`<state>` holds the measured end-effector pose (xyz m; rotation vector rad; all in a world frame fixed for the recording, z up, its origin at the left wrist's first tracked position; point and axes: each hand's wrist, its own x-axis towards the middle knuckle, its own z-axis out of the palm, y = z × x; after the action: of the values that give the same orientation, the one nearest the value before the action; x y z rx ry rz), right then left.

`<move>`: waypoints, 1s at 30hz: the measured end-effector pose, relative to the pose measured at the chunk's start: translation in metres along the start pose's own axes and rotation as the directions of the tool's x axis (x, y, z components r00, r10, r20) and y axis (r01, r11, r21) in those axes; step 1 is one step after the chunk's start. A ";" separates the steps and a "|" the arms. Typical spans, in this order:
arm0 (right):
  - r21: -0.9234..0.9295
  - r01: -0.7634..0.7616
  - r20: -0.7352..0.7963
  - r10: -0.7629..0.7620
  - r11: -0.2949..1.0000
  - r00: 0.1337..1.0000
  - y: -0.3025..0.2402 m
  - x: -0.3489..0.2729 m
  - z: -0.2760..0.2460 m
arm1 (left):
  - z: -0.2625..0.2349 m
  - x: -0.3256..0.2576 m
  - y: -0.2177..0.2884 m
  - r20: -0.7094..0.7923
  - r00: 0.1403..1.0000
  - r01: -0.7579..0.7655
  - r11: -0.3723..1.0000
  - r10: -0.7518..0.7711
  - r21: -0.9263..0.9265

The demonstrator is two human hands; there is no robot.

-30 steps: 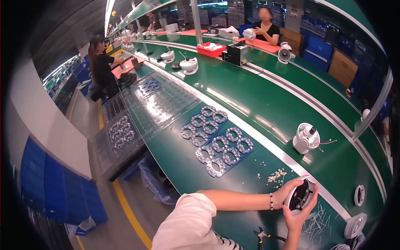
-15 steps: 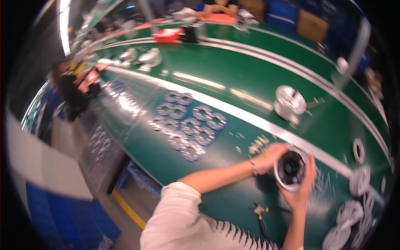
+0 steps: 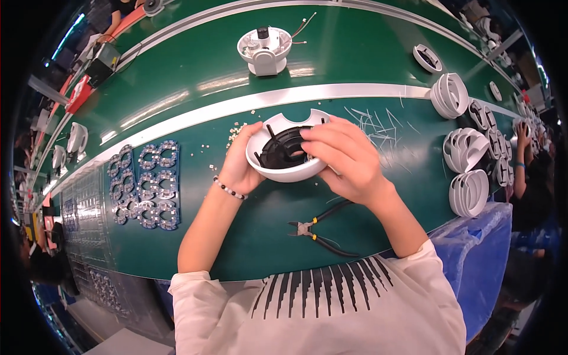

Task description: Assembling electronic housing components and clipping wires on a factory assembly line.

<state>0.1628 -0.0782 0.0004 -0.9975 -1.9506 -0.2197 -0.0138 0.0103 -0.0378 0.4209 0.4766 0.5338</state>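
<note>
A white bowl-shaped plastic housing (image 3: 291,174) with a black ring-shaped insert (image 3: 274,151) is held above the green bench. My left hand (image 3: 239,161) is closed round its left side, with a beaded bracelet on the wrist. On the right side, my right hand (image 3: 350,158) grips the rim, its fingers reaching over the edge against the black insert. The right fingertips are partly hidden inside the housing. Below it lie side cutters (image 3: 305,228) with black and yellow handles, jaws pointing left, touched by neither hand.
Blue ring-shaped circuit boards (image 3: 158,184) lie at left. Small pale connectors (image 3: 234,134) and thin white strips (image 3: 378,131) are scattered behind the hands. Stacked white shells (image 3: 468,194) stand at right by a blue plastic bag (image 3: 482,242). Another white assembly (image 3: 264,52) with wires sits beyond the rail.
The head view has swung right, shifting the whole bench leftward in it. The housing has tipped so its opening faces more upward, and my right fingers have moved over its rim onto the insert.
</note>
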 end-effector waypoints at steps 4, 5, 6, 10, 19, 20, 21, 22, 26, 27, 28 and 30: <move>0.054 0.047 0.089 -0.051 0.997 0.995 -0.006 0.007 0.001 | -0.005 -0.002 -0.010 0.009 0.997 0.076 0.992 -0.076 -0.100; 0.070 0.109 0.044 -0.113 0.992 0.993 -0.003 0.006 0.004 | -0.002 -0.002 -0.010 -0.009 0.997 0.079 0.995 -0.080 -0.066; 0.066 0.106 0.047 -0.109 0.992 0.993 -0.002 0.005 0.004 | 0.000 -0.002 -0.011 -0.015 0.998 0.066 0.994 -0.067 -0.088; 0.080 0.039 0.000 -0.039 0.996 0.999 -0.002 0.000 0.007 | -0.007 -0.002 -0.010 0.095 0.987 0.144 0.978 -0.131 -0.150; 0.379 -0.033 -0.051 0.057 0.925 0.997 0.005 0.006 -0.008 | -0.003 -0.004 -0.016 0.147 0.947 0.290 0.957 -0.284 -0.016; 0.353 -0.035 -0.043 0.053 0.935 0.998 -0.003 0.009 -0.012 | -0.006 -0.002 -0.019 0.129 0.942 0.320 0.945 -0.310 -0.069; 0.329 -0.036 -0.035 0.050 0.944 0.998 -0.007 0.010 -0.012 | -0.006 -0.001 -0.023 0.127 0.940 0.326 0.943 -0.316 -0.069; 0.329 -0.034 -0.097 0.069 0.944 0.993 -0.009 0.010 -0.008 | -0.005 -0.001 -0.027 0.049 0.953 0.302 0.947 -0.298 -0.107; 0.324 -0.084 -0.087 0.118 0.942 0.989 -0.008 0.003 -0.007 | -0.009 0.004 -0.034 0.031 0.950 0.313 0.942 -0.312 -0.122; 0.366 -0.076 -0.076 0.111 0.928 0.991 -0.004 0.002 -0.007 | -0.009 0.004 -0.035 0.095 0.943 0.327 0.940 -0.318 -0.100; 0.407 -0.069 -0.065 0.104 0.911 0.992 -0.002 0.002 -0.006 | -0.010 0.004 -0.035 0.094 0.943 0.328 0.939 -0.319 -0.101; 0.468 -0.103 -0.058 0.147 0.878 0.987 -0.001 0.004 -0.007 | -0.010 0.003 -0.034 0.163 0.942 0.317 0.935 -0.292 -0.159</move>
<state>0.1660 -0.0805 0.0079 -0.7721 -1.7288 0.2648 -0.0042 -0.0118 -0.0634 0.1988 0.3477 0.2411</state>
